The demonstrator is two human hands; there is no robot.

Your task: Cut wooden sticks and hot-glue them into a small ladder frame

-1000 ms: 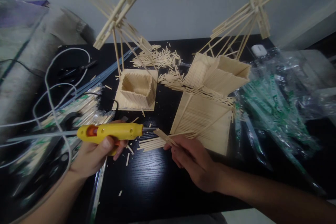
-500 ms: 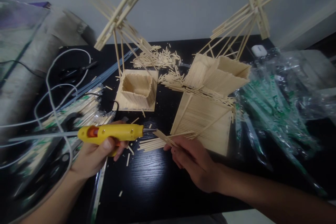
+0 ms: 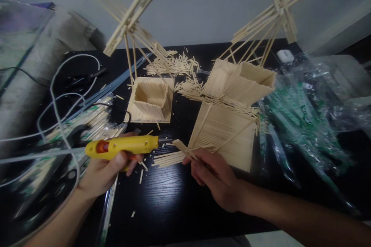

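Note:
My left hand [image 3: 111,170] is closed around a yellow hot glue gun [image 3: 124,147], its metal nozzle pointing right and a clear glue stick [image 3: 43,154] sticking out of its back. Pinched in my right hand [image 3: 213,175] are a few flat-laid wooden sticks [image 3: 184,148], their tips just right of the nozzle, with a small gap between. Beneath them lies a loose row of wooden sticks [image 3: 168,159] on the black table [image 3: 162,208]. A square wooden board [image 3: 226,135] with sticks on it is behind my right hand.
Behind my hands stand a small stick-walled box [image 3: 152,98] on a base and a larger stick structure [image 3: 243,81], with windmill-like frames [image 3: 130,27] above. Cut pieces [image 3: 176,63] are heaped at the back. Plastic wrappers [image 3: 307,112] lie right; a white cable [image 3: 55,100] loops left.
The sticks in my right hand have come away from the nozzle tip, moving slightly right and up. The glue gun has barely moved.

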